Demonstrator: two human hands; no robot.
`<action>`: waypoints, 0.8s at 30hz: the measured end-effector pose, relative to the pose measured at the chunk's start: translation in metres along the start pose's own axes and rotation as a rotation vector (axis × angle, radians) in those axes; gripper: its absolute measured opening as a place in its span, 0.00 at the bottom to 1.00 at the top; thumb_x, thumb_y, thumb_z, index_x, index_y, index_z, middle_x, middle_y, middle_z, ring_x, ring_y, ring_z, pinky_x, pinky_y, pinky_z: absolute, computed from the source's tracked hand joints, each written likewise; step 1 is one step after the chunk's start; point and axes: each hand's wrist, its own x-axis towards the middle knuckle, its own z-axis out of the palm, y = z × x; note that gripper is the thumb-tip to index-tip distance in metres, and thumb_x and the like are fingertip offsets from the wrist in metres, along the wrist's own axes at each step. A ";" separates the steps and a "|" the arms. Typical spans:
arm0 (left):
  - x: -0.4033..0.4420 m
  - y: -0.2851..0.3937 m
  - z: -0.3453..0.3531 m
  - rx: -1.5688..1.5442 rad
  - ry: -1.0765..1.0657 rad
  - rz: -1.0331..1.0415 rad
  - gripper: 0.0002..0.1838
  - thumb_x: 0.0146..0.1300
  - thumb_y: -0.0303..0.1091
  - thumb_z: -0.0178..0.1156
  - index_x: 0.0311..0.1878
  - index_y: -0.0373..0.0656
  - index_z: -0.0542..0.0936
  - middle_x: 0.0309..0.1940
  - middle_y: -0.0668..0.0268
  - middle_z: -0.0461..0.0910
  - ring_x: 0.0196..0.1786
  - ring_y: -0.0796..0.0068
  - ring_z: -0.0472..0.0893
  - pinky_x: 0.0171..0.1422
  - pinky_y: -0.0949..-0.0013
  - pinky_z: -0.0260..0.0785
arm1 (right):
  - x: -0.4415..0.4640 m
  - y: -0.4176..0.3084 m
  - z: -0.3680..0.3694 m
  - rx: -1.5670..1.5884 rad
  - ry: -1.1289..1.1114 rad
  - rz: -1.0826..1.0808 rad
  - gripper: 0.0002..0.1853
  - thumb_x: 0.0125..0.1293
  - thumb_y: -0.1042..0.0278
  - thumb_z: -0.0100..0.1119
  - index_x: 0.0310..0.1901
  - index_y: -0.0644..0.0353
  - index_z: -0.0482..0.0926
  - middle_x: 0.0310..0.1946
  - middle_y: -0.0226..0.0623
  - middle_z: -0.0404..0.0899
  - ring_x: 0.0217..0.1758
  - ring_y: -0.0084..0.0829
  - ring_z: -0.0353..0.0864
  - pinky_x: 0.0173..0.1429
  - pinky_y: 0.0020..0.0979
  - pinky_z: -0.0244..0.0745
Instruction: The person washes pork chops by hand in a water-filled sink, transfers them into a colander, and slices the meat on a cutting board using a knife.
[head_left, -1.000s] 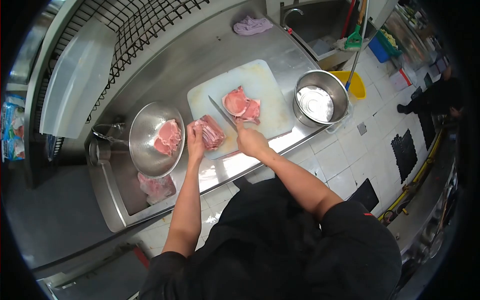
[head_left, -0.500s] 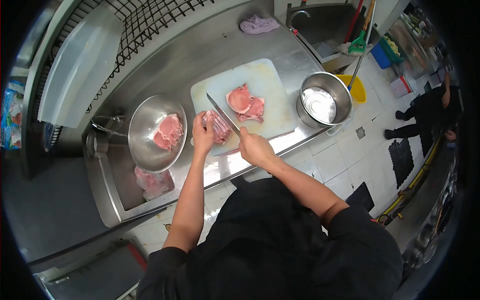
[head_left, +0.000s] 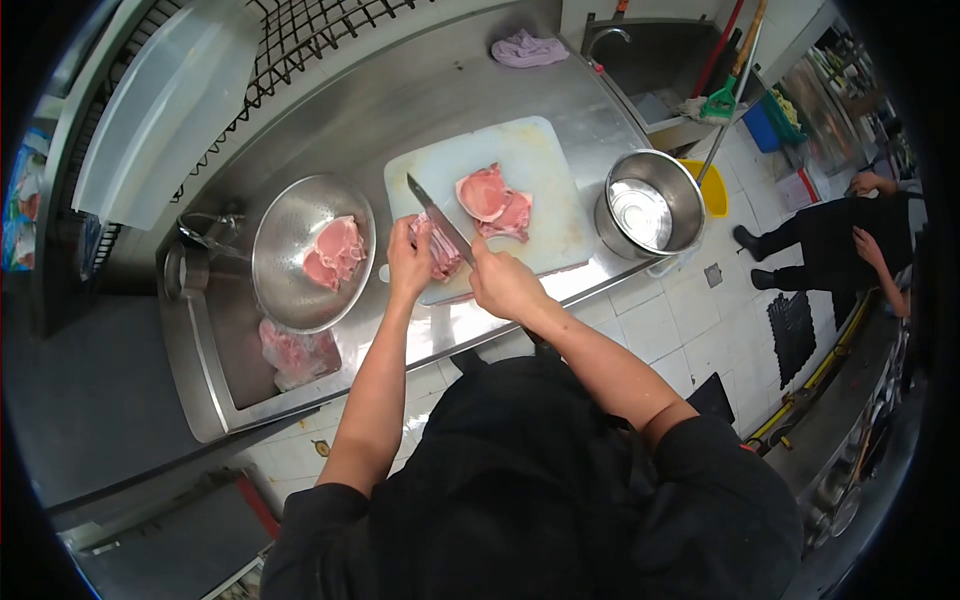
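Note:
My right hand (head_left: 508, 290) is closed round the handle of a kitchen knife (head_left: 430, 209), whose blade slants up and left over the white cutting board (head_left: 555, 200). Under the blade lies a piece of raw, pink meat (head_left: 444, 258) with pale strips along it. My left hand (head_left: 407, 264) grips this piece from its left side, fingers bent on top. Right of the knife, raw meat slices (head_left: 496, 202) overlap on the board. Whether the edge has entered the meat I cannot make out.
A metal bowl (head_left: 283, 215) with meat slices (head_left: 336, 253) stands left, over a sink basin holding a bag (head_left: 297, 352). A steel pot (head_left: 652, 205) stands right of the board. A purple cloth (head_left: 529, 49) lies behind. Another person (head_left: 835, 240) stands far right.
The knife has moved slightly to the left over the meat, and my left hand stays on that piece. The other person at the far right has shifted further into view.

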 end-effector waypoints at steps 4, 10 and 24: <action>-0.002 0.002 0.001 -0.029 0.007 -0.072 0.19 0.73 0.44 0.56 0.51 0.35 0.76 0.45 0.48 0.79 0.48 0.50 0.79 0.53 0.57 0.70 | -0.002 -0.006 -0.008 -0.015 -0.058 0.013 0.14 0.65 0.71 0.51 0.50 0.69 0.68 0.35 0.64 0.82 0.41 0.63 0.83 0.46 0.57 0.76; -0.005 -0.002 0.002 -0.024 0.043 0.018 0.21 0.73 0.47 0.56 0.52 0.36 0.77 0.44 0.52 0.81 0.47 0.57 0.80 0.52 0.59 0.71 | 0.002 -0.002 -0.004 -0.054 -0.123 0.121 0.15 0.65 0.73 0.49 0.51 0.71 0.69 0.38 0.66 0.81 0.44 0.64 0.82 0.51 0.57 0.75; 0.012 0.009 -0.008 -0.049 -0.043 0.024 0.17 0.72 0.44 0.58 0.42 0.36 0.77 0.39 0.53 0.80 0.42 0.56 0.79 0.52 0.58 0.69 | 0.004 -0.014 -0.008 -0.086 -0.029 0.061 0.17 0.64 0.74 0.50 0.54 0.71 0.68 0.34 0.61 0.83 0.38 0.58 0.85 0.42 0.54 0.78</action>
